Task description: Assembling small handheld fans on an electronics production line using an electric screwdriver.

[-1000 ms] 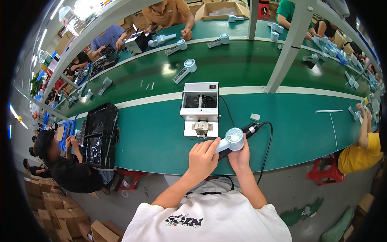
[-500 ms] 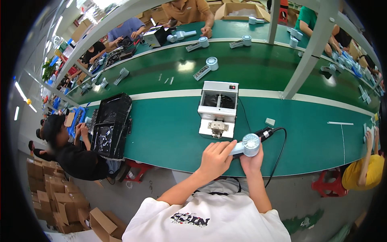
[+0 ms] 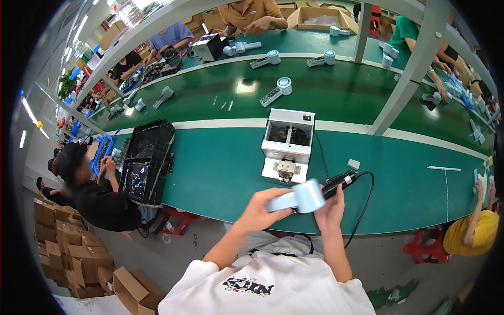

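Over the near edge of the bench, my left hand (image 3: pixel 256 211) grips a light blue handheld fan (image 3: pixel 308 197) by its handle. The fan is tilted and slightly blurred, its round head pointing right. My right hand (image 3: pixel 331 215) is closed around a black electric screwdriver (image 3: pixel 340 182) with a cable at its rear end. Its tip is hidden behind the fan head, so I cannot tell whether they touch. Just beyond my hands stands a white screw feeder (image 3: pixel 288 147) with a dark bin and a metal pick-up block at its front.
Left of the feeder sits a black tray box (image 3: pixel 148 152), beside a person in black (image 3: pixel 97 194). A small white block (image 3: pixel 354 164) lies right of the feeder. Across the bench, a green conveyor (image 3: pixel 220 86) carries several fans. A grey frame post (image 3: pixel 401 89) rises at the right.
The fan has turned in my left hand: its round grille faced up before, and its side shows now. More of the screwdriver shows in my right hand. The view has shifted slightly.
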Demonstrator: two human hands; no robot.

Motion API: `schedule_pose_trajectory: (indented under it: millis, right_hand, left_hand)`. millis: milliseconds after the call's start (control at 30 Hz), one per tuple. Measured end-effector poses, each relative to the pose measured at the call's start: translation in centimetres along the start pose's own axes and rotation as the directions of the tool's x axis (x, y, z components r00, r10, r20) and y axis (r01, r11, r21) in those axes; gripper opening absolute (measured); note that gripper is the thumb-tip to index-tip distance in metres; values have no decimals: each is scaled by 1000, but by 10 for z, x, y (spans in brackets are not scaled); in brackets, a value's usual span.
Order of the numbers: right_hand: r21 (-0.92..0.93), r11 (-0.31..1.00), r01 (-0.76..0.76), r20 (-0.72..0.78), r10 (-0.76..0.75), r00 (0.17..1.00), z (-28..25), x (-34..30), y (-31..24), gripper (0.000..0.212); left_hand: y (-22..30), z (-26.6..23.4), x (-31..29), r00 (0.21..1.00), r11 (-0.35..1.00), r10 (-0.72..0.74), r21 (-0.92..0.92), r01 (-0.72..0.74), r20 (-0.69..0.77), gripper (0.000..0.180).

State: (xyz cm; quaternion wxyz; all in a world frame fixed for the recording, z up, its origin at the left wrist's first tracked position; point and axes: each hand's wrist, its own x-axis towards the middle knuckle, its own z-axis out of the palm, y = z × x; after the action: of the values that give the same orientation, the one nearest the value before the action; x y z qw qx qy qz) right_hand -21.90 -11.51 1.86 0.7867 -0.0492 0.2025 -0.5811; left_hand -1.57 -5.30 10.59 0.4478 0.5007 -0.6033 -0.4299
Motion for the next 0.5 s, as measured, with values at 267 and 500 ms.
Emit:
schedule_pose_trajectory:
  millis: [267,500]
  right_hand:
    - [-13,1000,-16,-6,16,1000,9,-1,2,40]
    - [-28,999,-21,-11,21,1000,14,-3,2,40]
  left_hand:
    - [-28,-106,-24,952,990,-21,129,63,-305,30]
    - [-109,-135,-18,883,986,-149,-3,165,-446,19]
